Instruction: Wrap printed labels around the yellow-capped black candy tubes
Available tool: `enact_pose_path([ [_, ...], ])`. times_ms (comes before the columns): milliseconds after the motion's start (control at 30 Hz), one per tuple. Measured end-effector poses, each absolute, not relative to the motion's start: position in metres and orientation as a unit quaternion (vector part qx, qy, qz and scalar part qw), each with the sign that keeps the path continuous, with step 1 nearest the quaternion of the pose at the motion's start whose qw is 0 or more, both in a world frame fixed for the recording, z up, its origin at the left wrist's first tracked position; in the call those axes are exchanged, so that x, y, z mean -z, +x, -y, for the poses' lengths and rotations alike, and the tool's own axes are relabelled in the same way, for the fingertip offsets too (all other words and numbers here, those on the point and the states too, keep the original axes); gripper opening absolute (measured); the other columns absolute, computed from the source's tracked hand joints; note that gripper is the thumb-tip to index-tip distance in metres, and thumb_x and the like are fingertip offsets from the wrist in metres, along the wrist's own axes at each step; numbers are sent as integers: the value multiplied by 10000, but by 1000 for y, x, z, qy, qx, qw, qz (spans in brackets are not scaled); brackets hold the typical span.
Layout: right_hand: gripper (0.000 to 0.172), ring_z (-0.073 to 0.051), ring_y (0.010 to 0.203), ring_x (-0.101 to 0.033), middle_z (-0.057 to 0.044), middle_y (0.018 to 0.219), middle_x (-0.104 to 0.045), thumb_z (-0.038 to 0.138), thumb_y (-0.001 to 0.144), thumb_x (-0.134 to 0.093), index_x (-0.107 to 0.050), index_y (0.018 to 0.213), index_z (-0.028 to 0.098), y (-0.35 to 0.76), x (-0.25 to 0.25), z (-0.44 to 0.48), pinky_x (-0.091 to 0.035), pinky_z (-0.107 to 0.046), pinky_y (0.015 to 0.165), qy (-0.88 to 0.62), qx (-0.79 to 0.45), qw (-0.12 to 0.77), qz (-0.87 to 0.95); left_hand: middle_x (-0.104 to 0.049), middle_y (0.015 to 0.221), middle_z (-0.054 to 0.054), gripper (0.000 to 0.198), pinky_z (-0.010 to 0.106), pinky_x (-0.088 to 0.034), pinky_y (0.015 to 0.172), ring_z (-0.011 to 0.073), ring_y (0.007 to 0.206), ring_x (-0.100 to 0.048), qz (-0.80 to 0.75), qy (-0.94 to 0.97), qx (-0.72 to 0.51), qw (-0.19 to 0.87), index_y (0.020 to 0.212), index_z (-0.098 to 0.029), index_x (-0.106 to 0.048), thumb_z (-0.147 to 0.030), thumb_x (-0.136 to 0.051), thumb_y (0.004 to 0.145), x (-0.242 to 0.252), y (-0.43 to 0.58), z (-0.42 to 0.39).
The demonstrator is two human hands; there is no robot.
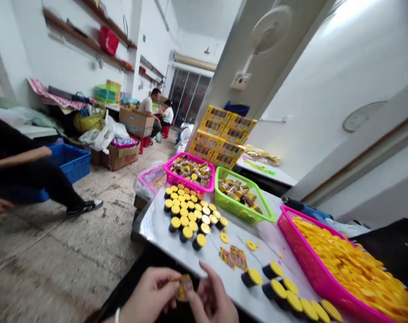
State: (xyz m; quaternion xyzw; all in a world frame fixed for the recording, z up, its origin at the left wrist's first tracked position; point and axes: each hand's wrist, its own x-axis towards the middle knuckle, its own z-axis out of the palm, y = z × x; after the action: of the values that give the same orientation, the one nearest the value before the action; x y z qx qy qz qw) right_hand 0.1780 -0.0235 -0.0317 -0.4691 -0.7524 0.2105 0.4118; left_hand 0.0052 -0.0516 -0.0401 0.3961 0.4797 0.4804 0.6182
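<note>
Both the left hand (150, 294) and right hand (213, 301) pinch a small yellow packet (184, 287); the nearest yellow-lidded jar (251, 277) stands rightward, nearer the right.

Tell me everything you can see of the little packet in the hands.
The packet is small and flat, seemingly glossy printed film, orange-yellow with darker markings too blurred to read. It sits tilted between both hands: the left hand pinches its left edge, and the right hand touches its right side. It is held just in front of the table and its near edge.
</note>
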Motion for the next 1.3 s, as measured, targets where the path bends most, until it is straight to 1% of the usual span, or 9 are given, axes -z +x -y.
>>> enact_pose_path([
  [100, 348, -149, 560, -599, -27, 625, -640, 485, 904, -631, -703, 744, 185, 173, 12, 19, -496, -235, 529, -458, -323, 340, 756, -670, 696, 36, 432, 240, -413, 563, 127, 600, -566, -502, 403, -515, 566, 880, -122, -733, -541, -748, 776, 24, -2, 59],
  [167, 442, -132, 515, -529, -6, 546, -583, 532, 911, -603, -634, 635, 188, 169, 8, 12, -448, -240, 510, -481, -378, 317, 724, -665, 669, 31, 398, 244, -431, 596, 130, 618, -579, -512, 395, -527, 552, 774, -131, -686, -524, -754, 776, 23, -4, 57],
  [433, 386, -100, 477, -468, 24, 535, -564, 526, 905, -636, -639, 725, 186, 160, 10, 4, -389, -225, 472, -485, -490, 322, 649, -643, 660, 9, 537, 219, -421, 543, 91, 558, -534, -448, 366, -516, 632, 741, -141, -630, -668, -734, 745, 35, -8, 46],
  [600, 359, -110, 531, -549, 4, 651, -650, 525, 882, -678, -686, 1009, 190, 158, 14, 10, -447, -214, 477, -460, -592, 360, 555, -625, 611, 9, 507, 227, -435, 544, 98, 554, -531, -488, 374, -568, 547, 683, -145, -636, -630, -684, 825, 37, 0, 45],
  [700, 348, -100, 533, -549, 0, 665, -653, 518, 842, -728, -703, 938, 185, 155, 20, 18, -460, -207, 475, -462, -617, 381, 511, -654, 627, 13, 441, 229, -453, 555, 106, 566, -563, -475, 406, -588, 513, 693, -153, -657, -551, -662, 883, 39, 7, 47],
  [800, 345, -88, 488, -516, 14, 606, -610, 516, 823, -743, -700, 807, 175, 155, 21, 20, -419, -196, 435, -483, -604, 387, 502, -694, 709, 27, 338, 230, -483, 585, 116, 613, -607, -474, 441, -592, 480, 788, -156, -686, -460, -641, 929, 38, 7, 52],
  [933, 367, -86, 460, -474, 31, 546, -550, 505, 894, -660, -663, 728, 178, 159, 13, 16, -391, -210, 443, -487, -531, 381, 579, -703, 868, 58, 193, 256, -517, 699, 146, 776, -643, -507, 484, -628, 338, 951, -159, -695, -349, -671, 924, 26, 0, 55],
  [1067, 360, -97, 514, -490, 25, 592, -547, 452, 939, -615, -621, 698, 186, 161, 6, 14, -406, -231, 504, -458, -474, 359, 661, -694, 819, 38, 93, 246, -488, 667, 132, 744, -615, -508, 532, -627, 257, 902, -175, -712, -263, -683, 913, 9, -4, 53],
  [1300, 351, -113, 540, -458, 23, 604, -509, 425, 959, -583, -585, 687, 202, 158, 4, 15, -384, -250, 521, -447, -402, 356, 715, -682, 784, 29, 40, 257, -468, 657, 141, 735, -593, -549, 516, -609, 249, 822, -189, -719, -212, -731, 852, 4, -4, 55],
])
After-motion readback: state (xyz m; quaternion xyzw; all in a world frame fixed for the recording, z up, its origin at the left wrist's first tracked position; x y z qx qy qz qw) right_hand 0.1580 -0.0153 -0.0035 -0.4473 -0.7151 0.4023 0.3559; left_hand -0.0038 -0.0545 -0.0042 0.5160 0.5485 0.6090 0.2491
